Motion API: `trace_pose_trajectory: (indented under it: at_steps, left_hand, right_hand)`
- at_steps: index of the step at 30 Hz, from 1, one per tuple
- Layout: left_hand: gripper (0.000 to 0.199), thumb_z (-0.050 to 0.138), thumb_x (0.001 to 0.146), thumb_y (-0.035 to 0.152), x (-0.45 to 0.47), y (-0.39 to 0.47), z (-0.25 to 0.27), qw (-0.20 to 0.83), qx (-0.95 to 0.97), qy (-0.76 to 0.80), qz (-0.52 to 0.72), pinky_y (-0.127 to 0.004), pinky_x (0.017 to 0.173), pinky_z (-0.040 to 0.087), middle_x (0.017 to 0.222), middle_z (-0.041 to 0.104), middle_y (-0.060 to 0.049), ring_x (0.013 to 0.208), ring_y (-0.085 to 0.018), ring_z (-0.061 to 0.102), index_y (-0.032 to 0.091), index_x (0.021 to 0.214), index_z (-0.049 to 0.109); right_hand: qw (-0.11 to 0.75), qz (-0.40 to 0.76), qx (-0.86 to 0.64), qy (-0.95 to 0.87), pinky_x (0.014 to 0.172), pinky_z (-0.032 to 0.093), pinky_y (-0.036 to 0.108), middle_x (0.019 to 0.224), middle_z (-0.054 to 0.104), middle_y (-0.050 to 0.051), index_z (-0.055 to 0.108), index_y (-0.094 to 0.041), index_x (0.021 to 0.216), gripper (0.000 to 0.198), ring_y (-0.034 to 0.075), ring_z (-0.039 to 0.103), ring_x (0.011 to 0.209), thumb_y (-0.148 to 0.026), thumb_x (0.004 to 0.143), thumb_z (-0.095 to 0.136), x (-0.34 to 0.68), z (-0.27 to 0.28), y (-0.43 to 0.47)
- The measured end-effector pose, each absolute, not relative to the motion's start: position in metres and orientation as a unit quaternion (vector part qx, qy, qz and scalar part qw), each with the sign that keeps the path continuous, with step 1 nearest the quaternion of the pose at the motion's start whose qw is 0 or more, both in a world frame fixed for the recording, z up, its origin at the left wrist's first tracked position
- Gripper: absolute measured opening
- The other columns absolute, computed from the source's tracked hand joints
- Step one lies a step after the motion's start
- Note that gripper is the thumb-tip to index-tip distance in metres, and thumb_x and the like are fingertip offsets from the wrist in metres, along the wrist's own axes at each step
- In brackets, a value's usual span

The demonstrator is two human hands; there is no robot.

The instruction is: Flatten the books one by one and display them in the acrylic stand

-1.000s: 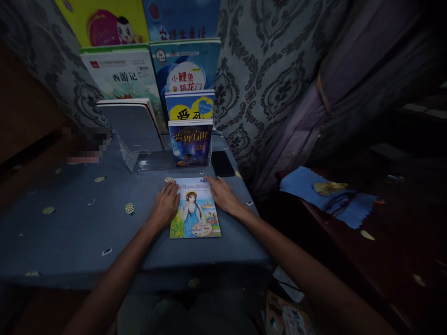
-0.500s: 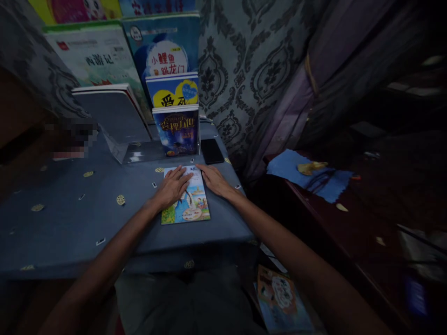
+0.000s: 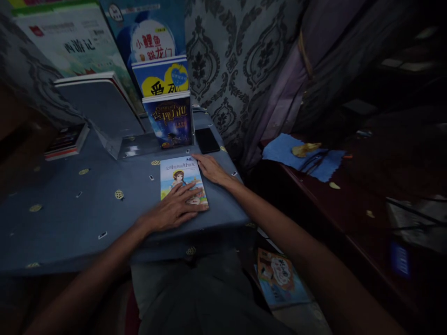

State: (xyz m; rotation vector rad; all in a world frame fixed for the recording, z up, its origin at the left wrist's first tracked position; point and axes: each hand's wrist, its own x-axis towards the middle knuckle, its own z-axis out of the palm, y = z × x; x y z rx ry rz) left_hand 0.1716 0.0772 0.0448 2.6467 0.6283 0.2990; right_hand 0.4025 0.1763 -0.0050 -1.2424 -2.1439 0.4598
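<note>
A thin paperback book point(image 3: 174, 167) lies closed on the blue tablecloth, its cover showing a girl in a yellow hat. My left hand point(image 3: 176, 207) rests flat on the lower part of the cover, fingers spread toward the right edge. At the book's upper right corner, my right hand point(image 3: 211, 168) lies on the cloth with its fingertips touching the edge and its fingers stretched out. Just beyond that hand is a black phone point(image 3: 206, 140). Behind the book, a dark blue book point(image 3: 169, 121) stands upright in a clear rack.
The clear book rack point(image 3: 136, 148) holds several upright books. A small stack of books point(image 3: 66, 142) lies at the table's left. To the right, a dark red surface point(image 3: 324, 204) bears a blue cloth point(image 3: 279, 151). More books point(image 3: 279, 274) lie low beside my legs.
My left hand has slid down the cover toward me, uncovering the title and the girl's face. My right hand stays by the upper right corner. The camera view has shifted slightly.
</note>
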Motion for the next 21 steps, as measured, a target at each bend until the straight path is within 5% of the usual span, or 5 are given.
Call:
trace_pose_trajectory:
  at_steps: [7, 11, 16, 21]
  left_hand:
    - [0.036, 0.061, 0.093, 0.026, 0.171, 0.071, 0.052, 0.29, 0.921, 0.216, 0.146, -0.061, 0.124, 0.012, 0.151, 0.053, -0.002, 0.15, -0.029, 0.035, 0.041, 0.125, 0.069]
    - [0.033, 0.056, 0.095, 0.03, 0.158, 0.099, 0.049, 0.401, 0.829, 0.268, 0.284, -0.049, 0.117, 0.038, 0.132, 0.069, -0.008, 0.132, -0.026, 0.058, 0.031, 0.125, 0.071]
    - [0.036, 0.051, 0.088, 0.02, 0.127, 0.167, 0.033, 0.279, 0.769, 0.456, 0.35, -0.044, 0.11, 0.045, 0.121, 0.074, -0.007, 0.117, -0.025, 0.065, 0.019, 0.118, 0.071]
    - [0.041, 0.044, 0.089, 0.016, 0.11, 0.195, 0.018, 0.279, 0.779, 0.445, 0.342, -0.039, 0.109, 0.047, 0.114, 0.077, -0.006, 0.113, -0.02, 0.067, 0.016, 0.124, 0.066]
  right_hand:
    - [0.296, 0.155, -0.475, -0.814, 0.116, 0.038, 0.044, 0.145, 0.059, 0.012, 0.053, -0.015, 0.143, 0.046, 0.025, 0.054, 0.134, -0.021, 0.1, 0.038, 0.402, -0.006, 0.174]
    - [0.279, 0.133, -0.477, -0.823, 0.116, 0.037, 0.048, 0.146, 0.057, 0.016, 0.054, -0.012, 0.142, 0.046, 0.029, 0.05, 0.137, -0.026, 0.1, 0.043, 0.404, -0.007, 0.173]
    - [0.258, 0.078, -0.461, -0.846, 0.116, 0.033, 0.055, 0.139, 0.063, 0.016, 0.062, -0.015, 0.133, 0.04, 0.032, 0.048, 0.139, -0.021, 0.095, 0.053, 0.387, 0.006, 0.17]
    - [0.249, 0.117, -0.329, -0.903, 0.111, 0.043, 0.048, 0.133, 0.067, 0.011, 0.064, -0.022, 0.132, 0.036, 0.026, 0.055, 0.132, -0.02, 0.098, 0.053, 0.332, 0.022, 0.151]
